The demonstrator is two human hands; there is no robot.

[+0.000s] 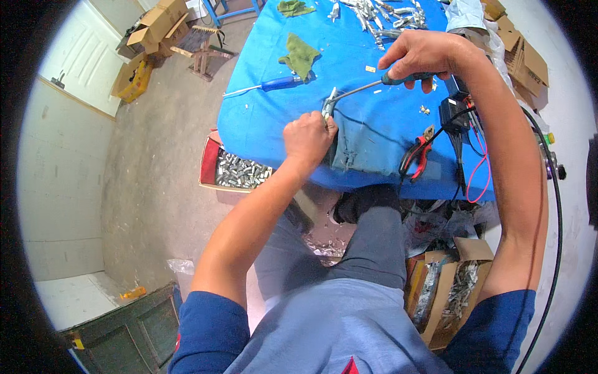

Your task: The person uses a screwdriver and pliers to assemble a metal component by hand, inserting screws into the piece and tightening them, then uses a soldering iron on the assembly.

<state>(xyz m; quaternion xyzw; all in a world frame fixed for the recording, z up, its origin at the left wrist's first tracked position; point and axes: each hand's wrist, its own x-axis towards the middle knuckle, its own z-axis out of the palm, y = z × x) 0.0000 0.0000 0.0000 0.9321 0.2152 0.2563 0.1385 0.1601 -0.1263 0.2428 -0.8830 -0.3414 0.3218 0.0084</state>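
Note:
Near the table's front edge, my left hand (308, 138) is closed round the lower end of a small silver metal part (329, 103). My right hand (423, 57) grips the dark handle of a screwdriver (361, 89), whose shaft slants down to the left. Its tip meets the metal part, though I cannot tell whether it sits in a slot or only touches. Under and beside my left hand lies a folded grey-green cloth (364, 146). A second screwdriver (280, 83), with a blue handle, rests to the left. Red-handled pliers (418, 156) lie to the right.
A blue cloth covers the table (249, 124). Silver metal parts (386, 15) are heaped at its far side, near green rags (300, 57). Black cables and a black box (455, 112) line the right. A box of small metal pieces (240, 171) stands below the left edge.

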